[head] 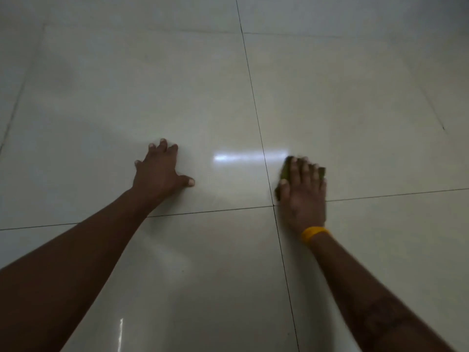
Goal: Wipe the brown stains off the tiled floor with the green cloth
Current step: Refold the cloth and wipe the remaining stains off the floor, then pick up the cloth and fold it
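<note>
The right hand [303,196] lies flat on the green cloth [286,172], fingers spread and pressing it down onto the tiled floor [203,97]. This is a palm-down press, not a pinch: the cloth is trapped between hand and tile, and only small parts of it show, a bunched edge ahead of the index finger, a sliver beside the thumb, and a corner past the little finger. The cloth sits just to the right of the long grout line [256,115] and just ahead of the cross joint under the heel of the hand. A yellow wristband [313,233] circles that wrist.

The left hand [160,171] holds nothing; it is splayed open on the tile well to the left of the cloth, apparently bracing the body.

The cloth looks soft, light and limp, so it will likely crumple or slide out from under the fingers unless the whole palm keeps weight on it. The glossy tile shows bright reflections and is probably slick, which helps the cloth glide but gives the bracing hand less purchase. The best hold is probably the middle of the wad under the palm, with fingertips pinning the leading edge.

No brown stains are clearly visible on the tiles around the hands; whether any lie beneath the cloth cannot be told.
</note>
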